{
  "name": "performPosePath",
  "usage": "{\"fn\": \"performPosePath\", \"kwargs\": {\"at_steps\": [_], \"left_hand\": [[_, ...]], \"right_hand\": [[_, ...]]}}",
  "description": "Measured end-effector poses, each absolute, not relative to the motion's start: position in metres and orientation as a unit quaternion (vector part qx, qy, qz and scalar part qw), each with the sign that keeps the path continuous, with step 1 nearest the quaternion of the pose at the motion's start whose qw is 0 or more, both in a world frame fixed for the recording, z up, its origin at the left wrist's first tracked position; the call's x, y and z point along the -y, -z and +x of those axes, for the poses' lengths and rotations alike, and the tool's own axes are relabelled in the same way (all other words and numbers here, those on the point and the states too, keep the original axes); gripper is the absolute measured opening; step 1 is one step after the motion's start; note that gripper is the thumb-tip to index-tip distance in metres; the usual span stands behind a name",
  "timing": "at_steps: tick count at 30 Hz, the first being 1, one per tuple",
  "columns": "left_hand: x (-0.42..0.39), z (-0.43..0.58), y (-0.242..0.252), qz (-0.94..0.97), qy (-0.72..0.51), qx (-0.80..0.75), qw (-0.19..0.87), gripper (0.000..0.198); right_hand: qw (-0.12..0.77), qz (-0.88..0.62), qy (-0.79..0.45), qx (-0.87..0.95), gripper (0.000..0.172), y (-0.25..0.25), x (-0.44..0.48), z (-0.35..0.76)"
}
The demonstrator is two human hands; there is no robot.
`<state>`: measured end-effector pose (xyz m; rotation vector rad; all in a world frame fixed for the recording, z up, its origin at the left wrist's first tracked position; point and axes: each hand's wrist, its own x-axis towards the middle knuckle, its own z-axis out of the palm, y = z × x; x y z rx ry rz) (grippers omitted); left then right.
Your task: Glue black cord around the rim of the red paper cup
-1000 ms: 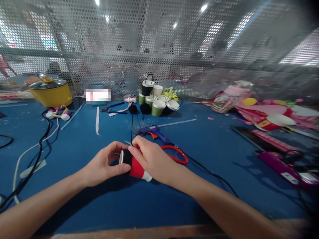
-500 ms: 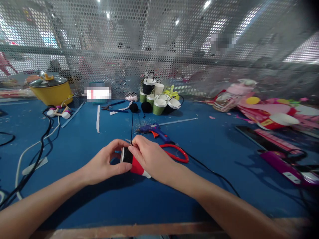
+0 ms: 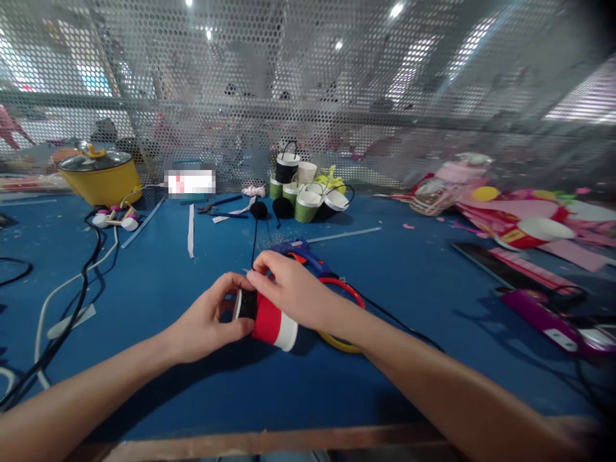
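Note:
On its side in my left hand [image 3: 212, 321] lies a small paper cup [image 3: 269, 321], banded black, red and white. My left thumb presses its black band and the fingers curl round the far side. My right hand [image 3: 289, 285] is just above the cup, thumb and forefinger pinched at a strand of black yarn [image 3: 255, 240]. The strand runs back to a black yarn ball [image 3: 258, 210]. A small pale tip shows beside the right fingertips; what it belongs to is hidden. Behind my right hand lies a blue glue gun [image 3: 312, 260].
Small handled cups [image 3: 308, 204] are grouped at the back. A yellow pot [image 3: 101, 179] and cables [image 3: 86, 276] are on the left. A red and yellow ring [image 3: 341, 343] lies under my right forearm. Pink paper pieces [image 3: 510, 208] and a purple device [image 3: 539, 317] occupy the right.
My right hand has lifted a little off the cup, baring more of its red and white parts. My left hand keeps its hold. More of the ring shows.

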<state>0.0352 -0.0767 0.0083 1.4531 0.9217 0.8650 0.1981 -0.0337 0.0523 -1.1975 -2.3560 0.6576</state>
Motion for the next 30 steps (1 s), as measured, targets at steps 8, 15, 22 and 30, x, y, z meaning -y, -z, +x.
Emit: {"fn": "performPosePath", "kwargs": {"at_steps": [8,15,22,30], "left_hand": [[0.08,0.035,-0.007,0.588,-0.334,-0.27,0.685,0.064],[0.08,0.034,-0.004,0.546,-0.409,-0.257,0.684,0.096],[0.077,0.032,-0.004,0.564,-0.418,-0.299,0.646,0.099],[0.07,0.025,0.005,0.619,-0.423,-0.334,0.572,0.094]], "right_hand": [[0.134,-0.402,-0.35,0.835,0.017,-0.073,-0.017,0.178],[0.133,-0.589,-0.174,0.778,0.025,-0.066,-0.046,0.246],[0.108,-0.629,-0.142,0.757,0.018,-0.022,-0.04,0.27],[0.152,-0.603,-0.24,0.745,0.02,-0.043,-0.019,0.277]]}}
